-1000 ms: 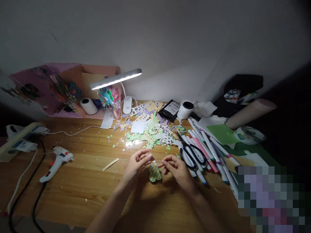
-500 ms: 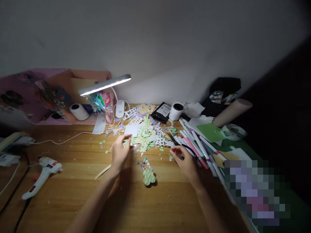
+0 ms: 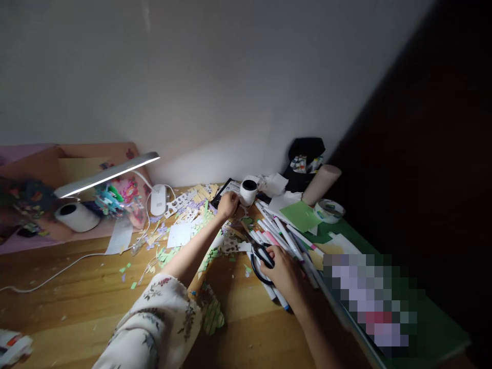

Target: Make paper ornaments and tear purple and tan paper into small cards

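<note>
My left hand (image 3: 228, 204) reaches to the back of the table, its fingers closed at the left side of a white thread spool (image 3: 248, 192). Whatever is between those fingertips is too small to make out. My right hand (image 3: 283, 268) grips the black handles of a pair of scissors (image 3: 258, 256), whose blades point away to the upper left. Several white-barrelled markers (image 3: 282, 230) lie beside and under the scissors. Below my left forearm sits a green checked paper piece (image 3: 212, 312), partly hidden by the sleeve.
Paper scraps (image 3: 196, 207) and a white square sheet (image 3: 180, 234) spread over the wooden table. A lit lamp (image 3: 111, 174) stands at left before a pink box (image 3: 126, 159). Green paper (image 3: 300, 215), a tape roll (image 3: 329, 210) and a black pouch (image 3: 305, 154) are at right.
My left hand has moved from the white square to the spool at the back. My right hand has taken hold of the scissors. The view has turned right.
</note>
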`<state>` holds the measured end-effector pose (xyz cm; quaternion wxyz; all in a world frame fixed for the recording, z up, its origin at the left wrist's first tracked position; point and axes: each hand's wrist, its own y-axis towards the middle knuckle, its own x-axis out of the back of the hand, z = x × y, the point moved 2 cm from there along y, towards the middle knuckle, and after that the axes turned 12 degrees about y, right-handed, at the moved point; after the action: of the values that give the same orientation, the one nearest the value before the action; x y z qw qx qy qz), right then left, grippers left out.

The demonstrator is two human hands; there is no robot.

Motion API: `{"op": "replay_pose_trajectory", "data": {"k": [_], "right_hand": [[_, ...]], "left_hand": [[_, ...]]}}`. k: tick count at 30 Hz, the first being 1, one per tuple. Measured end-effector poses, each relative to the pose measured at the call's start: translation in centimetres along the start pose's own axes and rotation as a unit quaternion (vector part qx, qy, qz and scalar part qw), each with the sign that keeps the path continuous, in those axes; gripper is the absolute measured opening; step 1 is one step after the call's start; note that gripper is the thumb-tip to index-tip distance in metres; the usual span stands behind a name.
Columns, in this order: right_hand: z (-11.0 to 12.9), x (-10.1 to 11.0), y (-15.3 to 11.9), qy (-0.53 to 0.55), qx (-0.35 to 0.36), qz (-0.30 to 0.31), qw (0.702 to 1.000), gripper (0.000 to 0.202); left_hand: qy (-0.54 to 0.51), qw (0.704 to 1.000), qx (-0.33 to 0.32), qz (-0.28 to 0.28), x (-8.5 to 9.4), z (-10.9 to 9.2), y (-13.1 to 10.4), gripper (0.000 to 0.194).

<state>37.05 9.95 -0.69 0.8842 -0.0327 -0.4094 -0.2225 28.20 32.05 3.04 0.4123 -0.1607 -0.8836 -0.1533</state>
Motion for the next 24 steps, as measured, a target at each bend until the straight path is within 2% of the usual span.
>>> {"op": "replay_pose_trajectory", "data": {"k": [4,10,15,20,24], "right_hand": [[-0.4,0.3,0.3,0.077,-0.015,-0.055,0.995,0.028],[0.0,1.9,0.3,0.212,-0.043,-0.144,0.966,0.030],[-1.1,2.1,0.9,0.326,-0.060,-0.144,0.933,0.030],[-1.7,2.1,1.2,0.297,-0.043,-0.121,0.946,0.033],[-1.1,2.5,1.2,0.159,0.034,-0.109,0.981,0.029]], "left_hand": [[-0.069,0.997,-0.028,0.022,1.2,-0.1,0.4,0.028],[-0.147,0.982,-0.115,0.035,4.5,-2.4,0.1,0.032],[-0.136,0.975,-0.171,0.029,6.3,-3.8,-0.1,0.029],[-0.066,0.980,-0.187,0.015,7.4,-4.9,-0.2,0.027],[0.010,0.985,-0.175,0.002,8.2,-5.9,0.0,0.026]]}}
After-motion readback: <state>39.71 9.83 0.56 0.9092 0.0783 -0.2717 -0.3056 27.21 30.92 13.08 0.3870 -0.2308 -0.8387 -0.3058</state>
